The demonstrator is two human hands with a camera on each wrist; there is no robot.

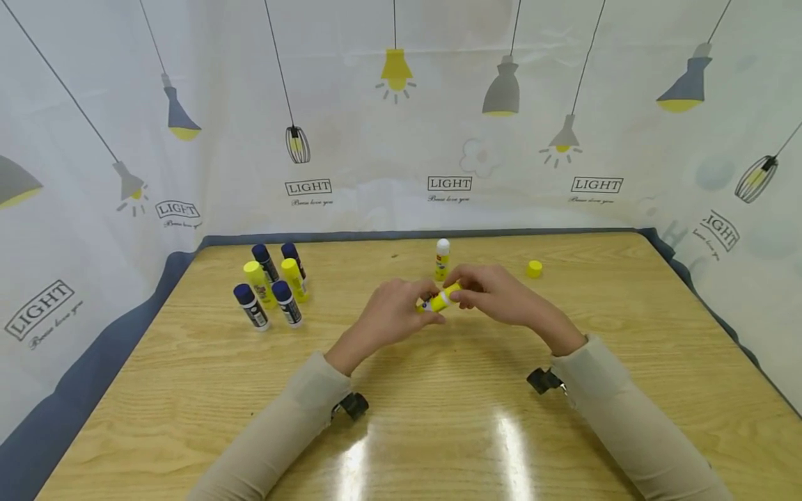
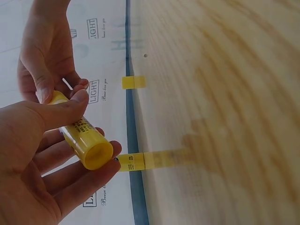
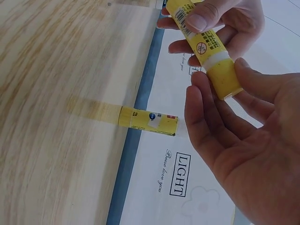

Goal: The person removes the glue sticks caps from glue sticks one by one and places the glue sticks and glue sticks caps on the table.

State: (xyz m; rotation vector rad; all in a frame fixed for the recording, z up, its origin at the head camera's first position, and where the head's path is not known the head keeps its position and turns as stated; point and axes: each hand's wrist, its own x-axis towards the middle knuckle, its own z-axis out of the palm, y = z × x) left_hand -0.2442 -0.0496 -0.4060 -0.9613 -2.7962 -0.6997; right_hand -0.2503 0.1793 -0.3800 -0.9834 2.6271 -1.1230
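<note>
My left hand [image 1: 396, 309] grips the body of a yellow glue stick [image 1: 437, 302] and holds it tilted above the table. At its upper end, my right hand [image 1: 504, 296] pinches the yellow cap [image 3: 224, 79] between thumb and fingers. A white band shows just below that cap in the right wrist view. The stick's round yellow base [image 2: 98, 156] faces the left wrist camera. Just behind the hands stands a second yellow glue stick [image 1: 441, 267], upright, with a white top and no yellow cap on it. A loose yellow cap [image 1: 534, 269] sits on the table to the right.
On the left of the wooden table [image 1: 438, 403] stands a group of upright glue sticks: two have yellow caps [image 1: 294, 278], and several have dark blue caps [image 1: 251, 306]. A lamp-patterned white cloth [image 1: 376, 160] hangs behind and at both sides.
</note>
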